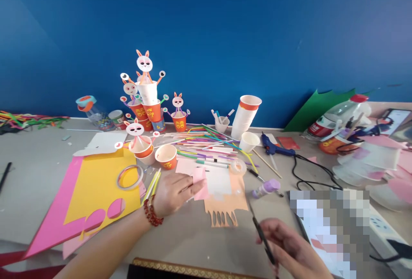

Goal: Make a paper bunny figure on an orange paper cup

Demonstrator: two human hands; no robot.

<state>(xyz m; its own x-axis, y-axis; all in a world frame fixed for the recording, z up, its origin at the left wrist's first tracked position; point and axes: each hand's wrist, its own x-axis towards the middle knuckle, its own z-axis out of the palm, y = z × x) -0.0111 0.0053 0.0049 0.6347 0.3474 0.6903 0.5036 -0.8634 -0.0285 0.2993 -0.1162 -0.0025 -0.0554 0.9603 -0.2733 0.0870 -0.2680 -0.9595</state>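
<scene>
My left hand (pixel 174 193), with a red bead bracelet on its wrist, pinches a small pink paper piece (pixel 200 184) over the table. Just right of it lies an orange paper sheet (pixel 225 206) with a cut fringe along its near edge and a white paper (pixel 219 180) on top. My right hand (pixel 289 249) is low at the front right and blurred; its fingers are closed round black scissors (pixel 262 238) whose blades point up and left toward the orange sheet.
Yellow and pink card sheets (pixel 93 189) and a tape ring (pixel 130 177) lie at the left. Rabbit paper cups (pixel 146 98), a cup stack (pixel 245 116), coloured straws (pixel 206 146), a blue glue gun (pixel 273 146), a purple glue stick (pixel 267 188) and a plastic bottle (pixel 337 120) crowd the back and right.
</scene>
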